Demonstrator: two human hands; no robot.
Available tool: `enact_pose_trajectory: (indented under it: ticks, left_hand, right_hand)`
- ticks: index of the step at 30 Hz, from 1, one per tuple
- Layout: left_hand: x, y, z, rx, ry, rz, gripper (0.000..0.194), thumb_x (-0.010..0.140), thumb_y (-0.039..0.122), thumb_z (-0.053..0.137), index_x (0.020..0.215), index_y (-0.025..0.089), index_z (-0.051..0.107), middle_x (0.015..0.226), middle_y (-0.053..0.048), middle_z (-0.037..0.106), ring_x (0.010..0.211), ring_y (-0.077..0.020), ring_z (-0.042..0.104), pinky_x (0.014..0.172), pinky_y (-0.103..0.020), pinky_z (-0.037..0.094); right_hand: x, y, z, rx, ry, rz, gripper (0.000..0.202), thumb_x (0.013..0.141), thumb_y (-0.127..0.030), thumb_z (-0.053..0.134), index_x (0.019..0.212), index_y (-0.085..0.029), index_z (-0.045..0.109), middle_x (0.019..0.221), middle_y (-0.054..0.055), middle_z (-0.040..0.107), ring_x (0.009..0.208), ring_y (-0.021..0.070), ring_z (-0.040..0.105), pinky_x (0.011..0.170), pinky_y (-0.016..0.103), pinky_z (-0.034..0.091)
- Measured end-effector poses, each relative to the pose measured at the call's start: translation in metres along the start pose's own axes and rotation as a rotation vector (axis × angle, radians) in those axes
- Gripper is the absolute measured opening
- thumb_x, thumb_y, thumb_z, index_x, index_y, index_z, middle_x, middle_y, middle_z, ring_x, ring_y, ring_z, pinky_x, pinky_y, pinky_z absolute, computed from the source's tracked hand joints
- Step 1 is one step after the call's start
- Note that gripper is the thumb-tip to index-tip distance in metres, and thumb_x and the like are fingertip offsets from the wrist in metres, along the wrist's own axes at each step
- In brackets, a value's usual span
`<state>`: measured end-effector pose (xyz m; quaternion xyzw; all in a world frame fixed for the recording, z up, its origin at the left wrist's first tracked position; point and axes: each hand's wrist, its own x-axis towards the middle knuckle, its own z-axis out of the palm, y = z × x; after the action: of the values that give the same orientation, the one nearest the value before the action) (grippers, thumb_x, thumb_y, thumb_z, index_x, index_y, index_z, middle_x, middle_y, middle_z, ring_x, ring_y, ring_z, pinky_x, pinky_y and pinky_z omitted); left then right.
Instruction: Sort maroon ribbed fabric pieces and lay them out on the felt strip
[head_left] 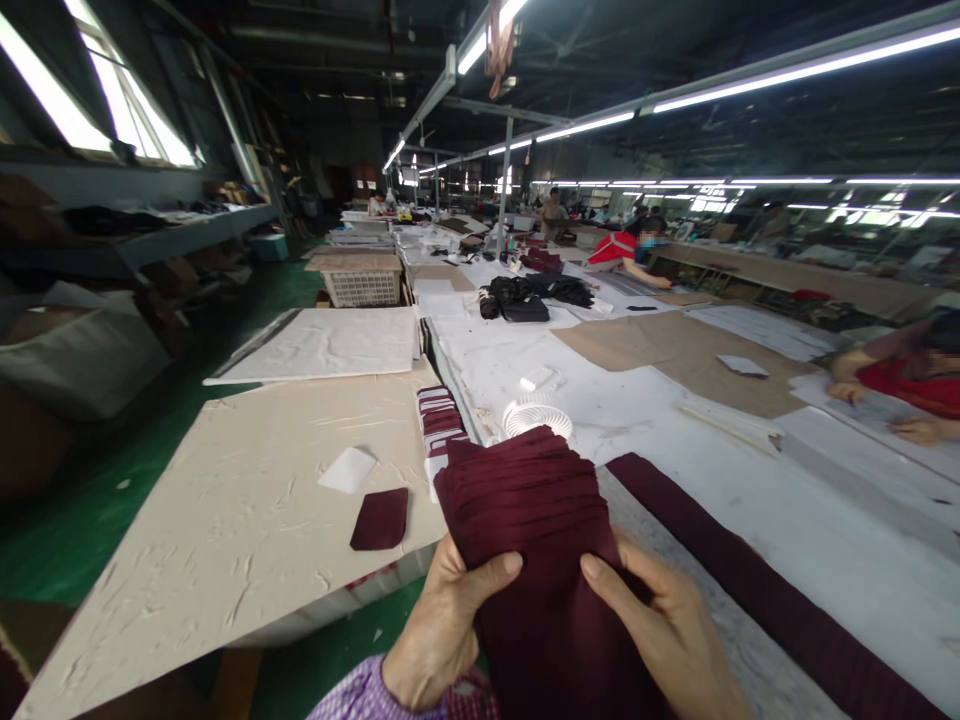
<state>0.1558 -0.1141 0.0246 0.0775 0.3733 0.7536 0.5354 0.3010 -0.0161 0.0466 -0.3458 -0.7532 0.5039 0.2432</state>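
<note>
"Strip lights (806,70) cross the dark ceiling, well above the white fan (536,418). What's nearest that fan?"

"Maroon stack (536,510), held up just on the fan's near side and partly covering it from this view."

"How does the cloth look?"

"Deep wine red, matte, many layers thick. Its upper edges splay in uneven, slightly wavy steps; below them the front face hangs smooth and darker."

"And the fingers?"

"Left hand (450,610) pinches the stack's left edge, thumb flat on the front, fingers behind. Right hand (667,610) does likewise at the right edge. I can't tell whether the fingers hidden behind the cloth are spread."

"What surfaces are around?"

"White table (487,350), under the fan and stretching far beyond it. To the fan's right, a long maroon strip (750,570) runs toward the near side. To its left, a cream board (247,460) carries a maroon piece (380,519) beside a white piece (347,469), with maroon-and-white bundles (441,418) along the border closest to the fan."

"And farther off?"

"Black cloth (517,300) is heaped beyond the fan; past that, rightward, a worker in red (611,250) leans over. Well left of the fan, green floor (75,540) shows."
</note>
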Motion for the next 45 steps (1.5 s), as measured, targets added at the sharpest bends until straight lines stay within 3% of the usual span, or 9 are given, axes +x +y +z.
enact_pose_trajectory:
  ticks: [4,10,13,23,30,32,34,39,45]
  left_hand:
    - [0.000,0.002,-0.004,0.001,-0.010,-0.021,0.036,0.064,0.012,0.076,0.099,0.018,0.067,0.086,-0.005,0.075,0.076,-0.0189,0.070,0.076,-0.031,0.056]
    - [0.000,0.002,-0.011,0.024,-0.048,-0.043,0.028,0.065,0.011,0.075,0.092,0.018,0.068,0.085,-0.005,0.075,0.075,-0.0172,0.069,0.073,-0.027,0.055]
    - [-0.002,0.003,-0.009,0.061,-0.075,-0.057,0.030,0.066,0.013,0.075,0.094,0.019,0.068,0.089,-0.006,0.075,0.079,-0.0190,0.069,0.073,-0.028,0.055]
    - [-0.010,0.007,0.003,0.097,-0.074,-0.028,0.024,0.066,0.015,0.074,0.089,0.017,0.069,0.085,-0.006,0.075,0.075,-0.0203,0.069,0.069,-0.029,0.055]
    - [-0.002,0.002,0.000,0.095,-0.072,-0.027,0.022,0.070,0.017,0.071,0.092,0.017,0.068,0.085,-0.006,0.075,0.078,-0.0202,0.069,0.076,-0.031,0.053]
    - [0.000,0.002,0.002,0.093,-0.053,0.001,0.020,0.070,0.016,0.072,0.089,0.017,0.068,0.082,-0.004,0.074,0.074,-0.0179,0.068,0.073,-0.028,0.053]
    - [0.001,0.002,0.002,0.091,-0.046,0.006,0.017,0.069,0.016,0.072,0.085,0.016,0.068,0.079,-0.004,0.074,0.071,-0.0168,0.068,0.070,-0.026,0.053]
    - [0.001,0.003,0.004,0.053,0.012,0.000,0.022,0.066,0.017,0.075,0.087,0.017,0.068,0.081,-0.004,0.074,0.072,-0.0177,0.068,0.070,-0.028,0.054]
    - [0.001,0.002,0.012,0.058,0.013,-0.003,0.022,0.063,0.017,0.077,0.084,0.016,0.070,0.080,-0.004,0.074,0.070,-0.0176,0.068,0.072,-0.029,0.054]
  right_hand:
    - [-0.001,0.004,-0.002,-0.121,-0.032,-0.047,0.027,0.087,-0.042,0.051,0.078,-0.020,0.064,0.083,0.004,0.065,0.085,0.0214,0.062,0.077,0.031,0.053]
    - [0.003,0.003,-0.005,-0.337,0.244,-0.428,0.019,0.082,-0.031,0.062,0.100,-0.027,0.057,0.133,0.005,0.042,0.121,0.0237,0.047,0.097,0.039,0.045]
    - [0.006,-0.003,-0.005,-0.440,0.207,-0.545,0.020,0.082,-0.031,0.064,0.100,-0.029,0.057,0.134,0.004,0.038,0.121,0.0229,0.045,0.097,0.040,0.045]
    - [0.012,-0.011,-0.004,-0.467,0.144,-0.501,0.004,0.083,-0.027,0.061,0.081,-0.024,0.060,0.114,0.005,0.048,0.107,0.0221,0.054,0.084,0.035,0.051]
    - [0.006,-0.011,0.007,-0.710,0.497,-0.824,0.017,0.076,-0.008,0.066,0.084,-0.023,0.068,0.128,0.007,0.050,0.123,0.0297,0.042,0.097,0.046,0.041]
    - [0.004,-0.007,0.006,-0.666,0.419,-0.898,0.024,0.074,-0.004,0.065,0.087,-0.024,0.066,0.109,0.005,0.064,0.107,0.0216,0.055,0.089,0.036,0.047]
    - [0.002,-0.002,0.003,-0.540,0.313,-0.804,0.019,0.075,-0.011,0.066,0.089,-0.024,0.064,0.092,0.002,0.070,0.086,0.0172,0.064,0.077,0.030,0.053]
    - [-0.001,0.008,-0.007,-0.299,0.159,-0.045,0.045,0.068,-0.037,0.070,0.108,-0.020,0.061,0.093,0.006,0.073,0.083,0.0231,0.069,0.070,0.032,0.057]
    - [-0.004,-0.001,-0.006,-0.233,-0.086,-0.022,0.031,0.083,-0.047,0.052,0.081,-0.020,0.069,0.075,0.003,0.072,0.070,0.0214,0.068,0.064,0.030,0.055]
